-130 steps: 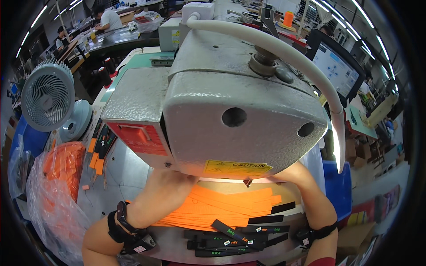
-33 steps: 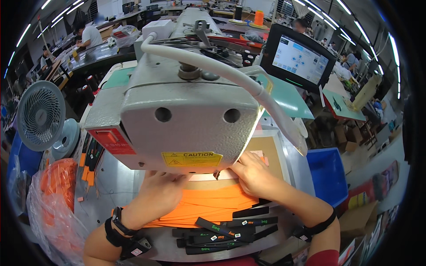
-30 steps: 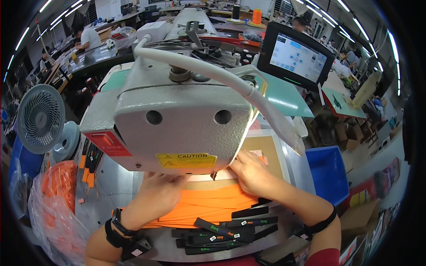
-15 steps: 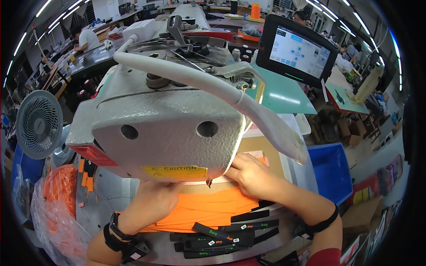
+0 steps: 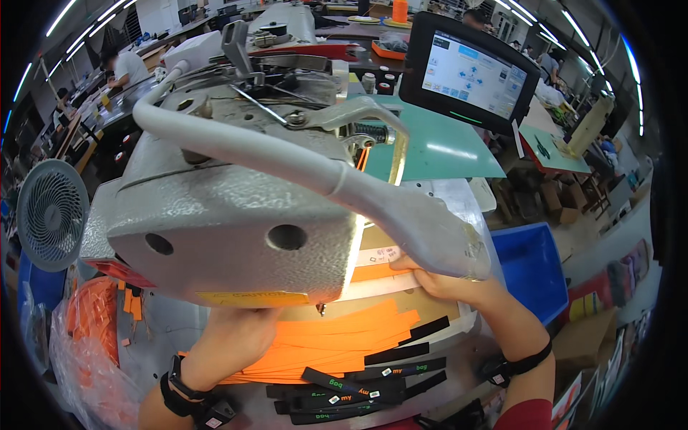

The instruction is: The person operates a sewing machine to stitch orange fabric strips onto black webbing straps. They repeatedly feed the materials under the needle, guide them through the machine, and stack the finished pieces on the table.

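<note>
My right hand (image 5: pixel 448 285) is at the right side of the sewing machine head (image 5: pixel 236 244). Its fingers are closed at the end of an orange fabric strip (image 5: pixel 376 273), which lies between two white strips on a tan board (image 5: pixel 365 307). My left hand (image 5: pixel 240 335) reaches under the machine head's front edge, its fingers hidden there. Between my forearms lies a fanned pile of orange strips (image 5: pixel 315 344). In front of it are several black straps (image 5: pixel 337 393) with coloured lettering, overlapping one another.
A blue bin (image 5: pixel 530 265) stands to the right, below a touch screen (image 5: pixel 469 75). On the left are a fan (image 5: pixel 54 215) and a clear plastic bag of orange material (image 5: pixel 93 330). A thick pale tube (image 5: pixel 244 143) crosses above the machine. Other people work far back.
My right hand has moved right, away from the needle area, and the orange strip between the white strips now shows. My left hand stays under the machine head. The view has shifted slightly.
</note>
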Available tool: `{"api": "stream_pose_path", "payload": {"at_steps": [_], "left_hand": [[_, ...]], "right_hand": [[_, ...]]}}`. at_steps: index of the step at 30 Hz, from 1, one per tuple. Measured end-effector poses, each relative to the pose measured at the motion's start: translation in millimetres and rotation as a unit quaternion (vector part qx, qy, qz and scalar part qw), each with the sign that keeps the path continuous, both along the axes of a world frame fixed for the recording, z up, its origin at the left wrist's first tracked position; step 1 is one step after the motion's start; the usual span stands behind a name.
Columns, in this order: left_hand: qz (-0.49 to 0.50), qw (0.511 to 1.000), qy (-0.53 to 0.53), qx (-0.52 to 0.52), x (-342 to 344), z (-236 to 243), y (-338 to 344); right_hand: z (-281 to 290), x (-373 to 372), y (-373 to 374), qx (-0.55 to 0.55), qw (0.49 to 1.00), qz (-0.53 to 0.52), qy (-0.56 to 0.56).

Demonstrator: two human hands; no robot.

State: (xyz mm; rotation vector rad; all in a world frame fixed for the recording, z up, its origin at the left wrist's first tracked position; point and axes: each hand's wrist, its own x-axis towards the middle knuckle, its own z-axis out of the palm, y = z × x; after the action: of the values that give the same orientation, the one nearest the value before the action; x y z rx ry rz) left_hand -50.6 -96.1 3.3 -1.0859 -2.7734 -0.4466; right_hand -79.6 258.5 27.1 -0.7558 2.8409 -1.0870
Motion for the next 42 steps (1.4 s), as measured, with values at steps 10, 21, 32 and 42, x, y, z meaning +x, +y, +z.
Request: {"api": "stream_pose_path", "payload": {"at_steps": [10, 21, 32, 42], "left_hand": [[-0.11, 0.989, -0.093, -0.022, 22.0, 46.0, 33.0], [-0.084, 0.994, -0.069, 0.005, -9.1, 18.4, 107.1], [-0.061, 0.998, 0.018, -0.015, -17.1, 1.5, 119.6], [-0.04, 0.999, 0.01, 0.03, 2.7, 8.5, 110.6]], "right_hand": [[0.7, 1.1, 14.5, -0.049, 0.998, 0.026, 0.033], [-24.1, -21.7, -0.2, -0.018, 0.996, 0.063, 0.053], [13.5, -57.1, -8.7, 0.124, 0.968, 0.152, -0.157], [-17.5, -41.5, 4.5, -0.038, 0.988, 0.142, -0.05]]}}
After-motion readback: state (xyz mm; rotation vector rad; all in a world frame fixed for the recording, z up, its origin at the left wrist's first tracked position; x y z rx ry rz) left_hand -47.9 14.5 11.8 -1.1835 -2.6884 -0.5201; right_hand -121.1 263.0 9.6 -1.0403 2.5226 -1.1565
